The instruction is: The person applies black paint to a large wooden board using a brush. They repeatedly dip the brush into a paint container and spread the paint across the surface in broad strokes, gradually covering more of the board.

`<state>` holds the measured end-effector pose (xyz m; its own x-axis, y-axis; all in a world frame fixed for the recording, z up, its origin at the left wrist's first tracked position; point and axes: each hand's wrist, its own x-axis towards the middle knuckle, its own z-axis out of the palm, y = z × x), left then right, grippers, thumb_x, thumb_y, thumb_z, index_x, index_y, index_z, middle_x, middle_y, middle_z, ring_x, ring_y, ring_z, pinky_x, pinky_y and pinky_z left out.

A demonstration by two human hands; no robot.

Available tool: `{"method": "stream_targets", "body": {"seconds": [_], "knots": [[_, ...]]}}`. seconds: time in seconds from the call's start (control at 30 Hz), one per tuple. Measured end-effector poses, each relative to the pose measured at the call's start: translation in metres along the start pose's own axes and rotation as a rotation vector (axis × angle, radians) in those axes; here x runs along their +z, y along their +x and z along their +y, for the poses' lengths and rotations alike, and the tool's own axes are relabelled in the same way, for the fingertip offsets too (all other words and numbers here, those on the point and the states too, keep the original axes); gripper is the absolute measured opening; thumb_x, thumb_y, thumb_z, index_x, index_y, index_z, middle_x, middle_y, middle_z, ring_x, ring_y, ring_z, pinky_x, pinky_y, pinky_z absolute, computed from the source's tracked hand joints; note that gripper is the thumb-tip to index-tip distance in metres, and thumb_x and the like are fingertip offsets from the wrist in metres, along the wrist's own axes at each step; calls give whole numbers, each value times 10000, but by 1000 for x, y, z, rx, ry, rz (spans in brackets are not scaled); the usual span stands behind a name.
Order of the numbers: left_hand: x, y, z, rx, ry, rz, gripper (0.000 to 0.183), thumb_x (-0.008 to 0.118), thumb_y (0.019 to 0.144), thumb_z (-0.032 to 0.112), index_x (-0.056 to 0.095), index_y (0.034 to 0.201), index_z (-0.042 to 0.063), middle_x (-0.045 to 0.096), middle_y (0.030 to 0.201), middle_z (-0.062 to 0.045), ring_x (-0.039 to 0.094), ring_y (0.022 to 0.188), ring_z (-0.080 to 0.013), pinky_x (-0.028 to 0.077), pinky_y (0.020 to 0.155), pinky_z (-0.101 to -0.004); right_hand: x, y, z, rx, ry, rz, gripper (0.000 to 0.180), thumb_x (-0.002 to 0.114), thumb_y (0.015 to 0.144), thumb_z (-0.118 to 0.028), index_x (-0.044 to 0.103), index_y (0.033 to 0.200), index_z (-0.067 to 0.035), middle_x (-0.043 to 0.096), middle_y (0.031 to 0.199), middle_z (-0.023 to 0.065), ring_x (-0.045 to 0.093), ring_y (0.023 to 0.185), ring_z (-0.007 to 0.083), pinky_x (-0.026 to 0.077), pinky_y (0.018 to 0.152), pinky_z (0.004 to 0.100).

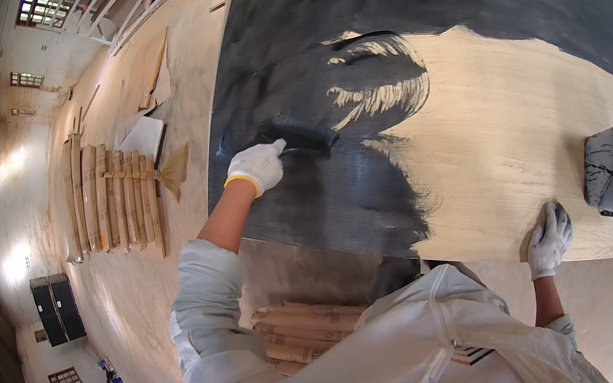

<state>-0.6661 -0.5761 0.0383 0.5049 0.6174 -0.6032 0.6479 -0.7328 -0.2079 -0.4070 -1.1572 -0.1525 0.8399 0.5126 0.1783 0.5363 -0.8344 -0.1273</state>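
Observation:
My left hand (pixel 259 166), in a white knit glove with a yellow cuff, grips a wide paint-covered brush (pixel 306 137) against the wooden panel (pixel 490 116). Black paint (pixel 304 1) covers the panel's far part and left side. Around the brush the paint looks wet, and its ragged streaks border the pale bare wood. My right hand (pixel 548 238), its glove stained dark on the fingers, rests on the near edge of the panel with no held thing visible. To its right stands a paint-smeared plastic bucket (pixel 604 173) with a dark inside.
Cardboard-wrapped rolls (pixel 110 195) lie on the floor to the left, a straw broom (pixel 171 172) across them. More wrapped rolls (pixel 300 331) lie below the panel's near edge. Black boxes (pixel 57 309) stand by the far wall. A white metal frame (pixel 138 6) is at the top left.

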Motion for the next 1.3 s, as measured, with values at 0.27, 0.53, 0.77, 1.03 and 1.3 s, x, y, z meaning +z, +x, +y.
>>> {"method": "stream_targets", "body": {"seconds": [0.27, 0.53, 0.77, 1.03, 1.3], "knots": [[18, 21, -16, 92, 17, 62, 541, 546, 991, 192, 621, 1526, 172, 751, 1262, -233, 729, 1155, -423, 571, 1007, -502, -1, 1, 0, -18, 6, -16, 609, 632, 937, -132, 574, 1543, -125, 544, 1560, 182, 467, 1452, 413, 348, 1214, 571], [85, -15, -66, -83, -184, -111, 500, 545, 975, 183, 645, 1456, 85, 723, 1297, -282, 685, 1242, -446, 527, 1087, -506, -10, 6, -6, -11, 27, -34, 608, 643, 927, -161, 584, 1532, -123, 533, 1561, 194, 456, 1450, 435, 343, 1217, 583], [53, -32, 6, -204, -238, -35, 409, 514, 981, 153, 704, 1325, 40, 715, 1314, -282, 664, 1276, -450, 520, 1099, -518, -5, 0, -2, -33, 35, -14, 641, 664, 911, -172, 569, 1543, -127, 518, 1571, 199, 449, 1456, 428, 328, 1231, 589], [21, -15, 123, -49, -224, 66, 425, 527, 960, 158, 700, 1331, 43, 732, 1309, -254, 682, 1258, -444, 534, 1073, -532, -10, 2, -2, -15, 44, -59, 646, 669, 910, -202, 557, 1540, -114, 510, 1572, 207, 425, 1474, 438, 307, 1247, 600], [1, 25, 174, 135, -151, 90, 435, 558, 914, 166, 761, 1256, -9, 716, 1304, -303, 689, 1260, -436, 546, 1079, -502, -13, 5, -6, -30, 88, -42, 643, 650, 914, -225, 552, 1534, -83, 512, 1565, 228, 423, 1472, 459, 282, 1255, 634]]}}
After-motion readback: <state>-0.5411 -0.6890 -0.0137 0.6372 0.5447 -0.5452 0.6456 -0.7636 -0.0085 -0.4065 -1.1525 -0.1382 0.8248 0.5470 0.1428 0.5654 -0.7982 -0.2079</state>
